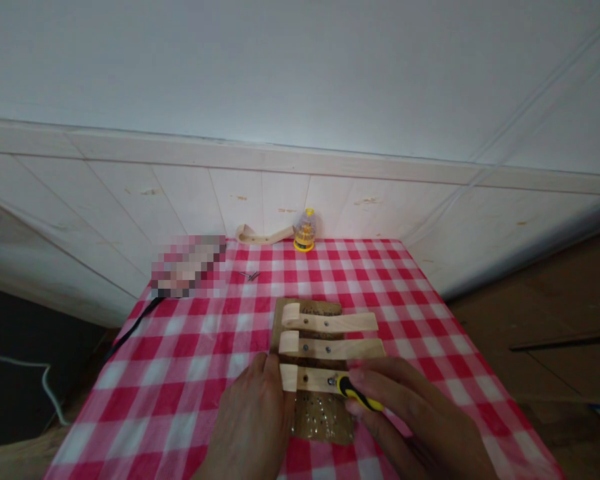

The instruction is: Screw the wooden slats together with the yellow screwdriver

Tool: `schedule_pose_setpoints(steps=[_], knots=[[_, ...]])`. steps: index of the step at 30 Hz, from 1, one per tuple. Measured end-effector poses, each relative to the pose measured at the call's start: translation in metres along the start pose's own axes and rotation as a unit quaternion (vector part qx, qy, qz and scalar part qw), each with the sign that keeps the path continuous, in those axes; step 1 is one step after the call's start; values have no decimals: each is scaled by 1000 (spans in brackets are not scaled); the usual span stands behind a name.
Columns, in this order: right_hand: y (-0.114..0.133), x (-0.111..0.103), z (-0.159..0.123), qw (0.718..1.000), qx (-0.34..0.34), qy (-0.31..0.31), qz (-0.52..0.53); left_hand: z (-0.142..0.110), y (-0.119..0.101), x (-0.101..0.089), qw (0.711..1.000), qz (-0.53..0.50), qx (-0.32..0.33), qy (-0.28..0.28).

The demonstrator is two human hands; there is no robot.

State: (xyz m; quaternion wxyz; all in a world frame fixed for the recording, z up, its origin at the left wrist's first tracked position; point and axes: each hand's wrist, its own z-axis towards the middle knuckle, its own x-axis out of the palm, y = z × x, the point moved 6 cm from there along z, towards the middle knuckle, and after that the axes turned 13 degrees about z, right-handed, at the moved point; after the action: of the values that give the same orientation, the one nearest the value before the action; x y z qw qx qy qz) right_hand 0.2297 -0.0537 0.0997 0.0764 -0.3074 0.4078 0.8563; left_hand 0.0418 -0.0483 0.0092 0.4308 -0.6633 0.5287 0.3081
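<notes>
A brown perforated board (325, 420) lies on the red-and-white checked tablecloth (190, 373). Three curved wooden hook strips lie across it; the top one (330, 322) and middle one (333, 347) each show two screws. My left hand (253, 420) rests flat, fingers together, against the left end of the lowest strip (305, 379) and the board's edge. My right hand (405, 413) grips a yellow-and-black screwdriver (357, 393), its tip at a screw near the right end of the lowest strip.
Loose screws (250, 275) lie further back on the cloth. At the table's far edge by the wall sit another curved wooden hook (263, 235) and a yellow screwdriver-bit holder (305, 231). A blurred-out object (187, 267) and black cable (130, 330) are at the left.
</notes>
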Motion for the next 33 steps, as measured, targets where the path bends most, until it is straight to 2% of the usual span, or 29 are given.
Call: schedule_pose_setpoints(steps=[7,14,18,24,33], knots=[[9,-10,2,999,-17,-33,-38,1,-2,-1,1000,6,12,11],[10,-9,3,999,16,-39,-11,2,4,7,999,-5,35,-19],[10,-7,6,1000,0,-27,-10,2,8,10,999,-23,20,-28],[13,-15,-3,998,-2,-11,-65,4,8,11,999,-35,26,-32],[10,-9,0,999,1,-20,-28,2,7,8,999,-27,23,-24]])
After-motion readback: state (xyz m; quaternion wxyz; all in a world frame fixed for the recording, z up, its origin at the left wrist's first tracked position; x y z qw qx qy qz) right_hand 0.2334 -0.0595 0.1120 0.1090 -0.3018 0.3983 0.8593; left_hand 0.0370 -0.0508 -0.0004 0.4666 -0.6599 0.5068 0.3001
